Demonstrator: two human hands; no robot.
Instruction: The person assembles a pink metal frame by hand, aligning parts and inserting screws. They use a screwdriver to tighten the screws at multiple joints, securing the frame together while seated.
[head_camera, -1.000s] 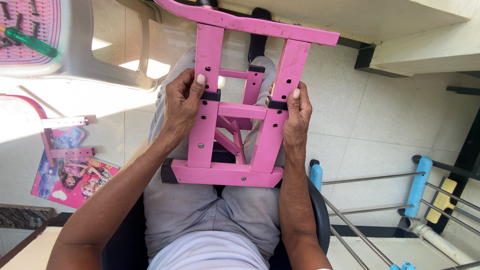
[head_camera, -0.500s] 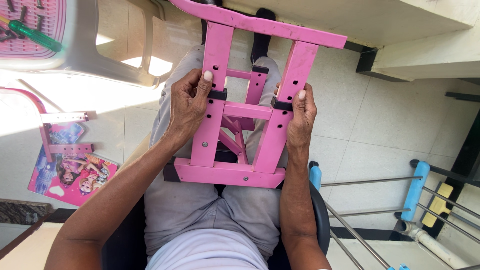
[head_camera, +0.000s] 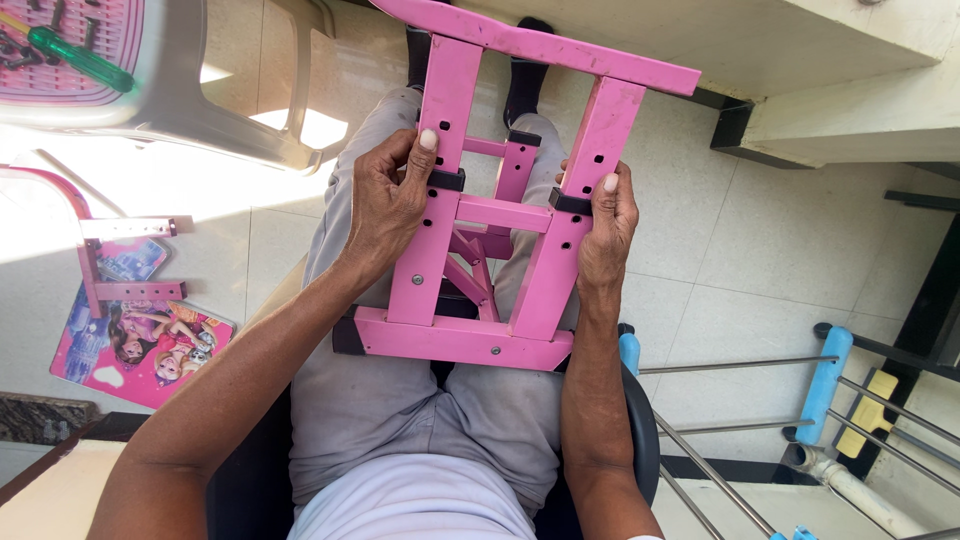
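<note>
The left hand (head_camera: 385, 205) has its fingers (head_camera: 428, 150) wrapped closed around the left upright of a pink metal frame (head_camera: 480, 215), the thumb lying along the face of the tube just above a black clip. The right hand (head_camera: 605, 225) mirrors it on the right upright, fingers (head_camera: 608, 185) closed round the tube beside the matching black clip (head_camera: 568, 202). Gripping both uprights at the same height appears to keep the frame square and steady. The frame rests on the person's lap, its lower crossbar (head_camera: 455, 340) across the thighs and its top bar (head_camera: 540, 42) tilted away over the tiled floor (head_camera: 760, 240), likely so that the lap bears the weight and the hands only guide it. To the left, on the floor, lie a second pink bracket piece (head_camera: 125, 260) and a colourful printed card (head_camera: 135, 340). A grey plastic chair (head_camera: 215, 95) stands further off, carrying a pink tray with a green-handled screwdriver (head_camera: 78, 58). To the right stands a rack of metal rods with a blue grip (head_camera: 828, 385).
</note>
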